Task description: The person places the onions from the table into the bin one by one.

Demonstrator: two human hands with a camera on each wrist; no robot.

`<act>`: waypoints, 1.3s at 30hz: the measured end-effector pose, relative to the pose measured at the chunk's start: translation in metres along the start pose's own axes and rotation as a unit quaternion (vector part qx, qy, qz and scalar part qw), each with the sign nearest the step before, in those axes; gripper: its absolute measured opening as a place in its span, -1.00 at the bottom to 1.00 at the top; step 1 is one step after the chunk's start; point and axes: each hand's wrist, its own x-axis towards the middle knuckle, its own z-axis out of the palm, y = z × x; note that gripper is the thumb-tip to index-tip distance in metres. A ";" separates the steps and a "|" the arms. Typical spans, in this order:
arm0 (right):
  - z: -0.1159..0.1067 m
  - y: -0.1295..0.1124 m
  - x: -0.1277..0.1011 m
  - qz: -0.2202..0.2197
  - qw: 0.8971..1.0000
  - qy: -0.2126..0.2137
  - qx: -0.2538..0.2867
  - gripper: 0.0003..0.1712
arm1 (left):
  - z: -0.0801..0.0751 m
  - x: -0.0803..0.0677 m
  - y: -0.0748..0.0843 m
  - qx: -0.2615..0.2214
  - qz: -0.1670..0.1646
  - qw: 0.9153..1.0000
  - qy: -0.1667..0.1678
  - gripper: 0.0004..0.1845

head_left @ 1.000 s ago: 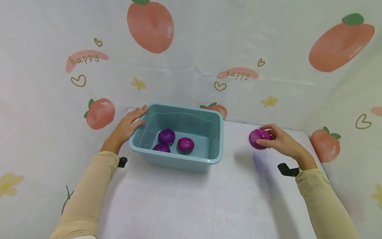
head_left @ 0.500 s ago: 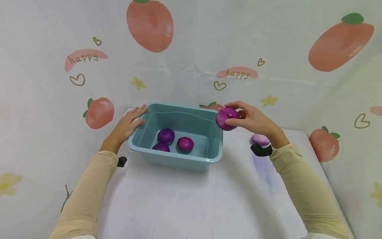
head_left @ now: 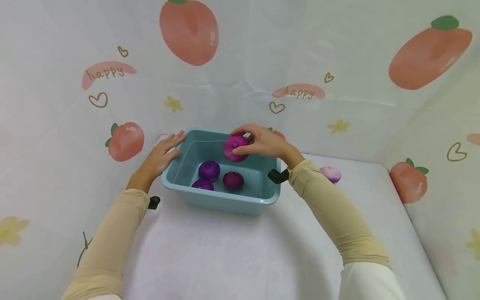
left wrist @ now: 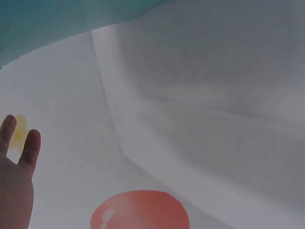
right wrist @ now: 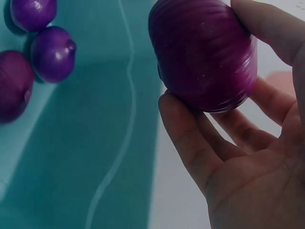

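My right hand (head_left: 264,142) grips a red onion (head_left: 233,149) between thumb and fingers, above the back part of a blue-green plastic tub (head_left: 221,204). The right wrist view shows that onion (right wrist: 202,55) close up, with the fingertips around its side. Inside the tub lie three purple onions: one at the back (head_left: 209,171), one partly hidden by the front rim (head_left: 203,185), and a redder one (head_left: 233,181) to their right. My left hand (head_left: 162,156) rests on the tub's left rim with its fingers extended; two of its fingers (left wrist: 31,150) show in the left wrist view.
A pale pink-and-white onion-like thing (head_left: 331,174) lies on the white table (head_left: 225,254) right of the tub, just behind my right forearm. A white printed cloth (head_left: 240,62) hangs close behind and at both sides of the table.
My right hand has carried the red onion leftward from the table's right side to over the tub, uncovering the pale thing behind it. My left hand has stayed at the rim.
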 end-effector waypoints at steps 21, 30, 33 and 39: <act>0.068 0.030 0.064 0.036 0.994 -0.094 -0.038 -0.24 | 0.002 0.002 0.000 0.006 0.004 1.000 0.007 -0.41; 0.077 0.041 0.062 0.083 0.984 -0.152 -0.043 -0.30 | 0.001 -0.001 -0.003 0.008 0.006 1.000 0.004 -0.41; 0.080 0.042 0.061 0.091 0.978 -0.182 -0.046 -0.29 | 0.002 -0.001 -0.004 0.009 0.005 1.000 0.002 -0.41; 0.078 0.040 0.060 0.098 0.977 -0.184 -0.051 -0.32 | 0.001 0.000 -0.003 0.012 0.008 1.000 0.003 -0.42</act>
